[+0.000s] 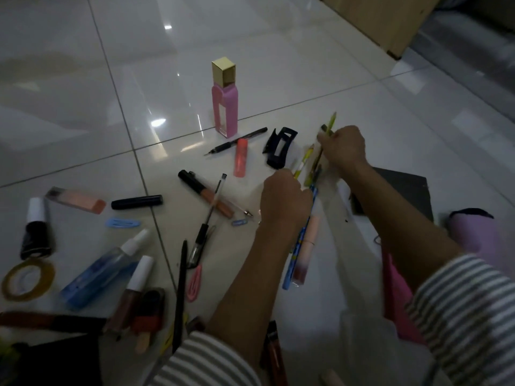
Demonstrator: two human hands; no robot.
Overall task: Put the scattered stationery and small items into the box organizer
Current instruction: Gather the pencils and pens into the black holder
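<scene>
- Your right grip [344, 150], right of centre in the frame, is curled round a small bundle of pencils, a green pencil [332, 121] sticking out above the knuckles. Gathering them in one fist probably saves you separate trips.
- Your left grip [284, 199], just below and to the left, is closed on a yellow patterned pencil [303, 160]. A blue pencil [299, 246] runs down beside that wrist, and you cannot tell whether it is held too.
- Both hands sit close together, so you seem to be squaring the sticks up into one handful.
- The box organizer is not plainly seen. A dark box [401, 190] lies at centre right under your right forearm, and it may be the one.
- Most of the stationery is scattered on the floor [83, 79]: a pink bottle [224, 107] standing upright at upper centre, a black hair claw [280, 147] beside your hands, a tape roll [28, 278] at lower left.
- Long items first looks sensible; the small clips would slip between them.
</scene>
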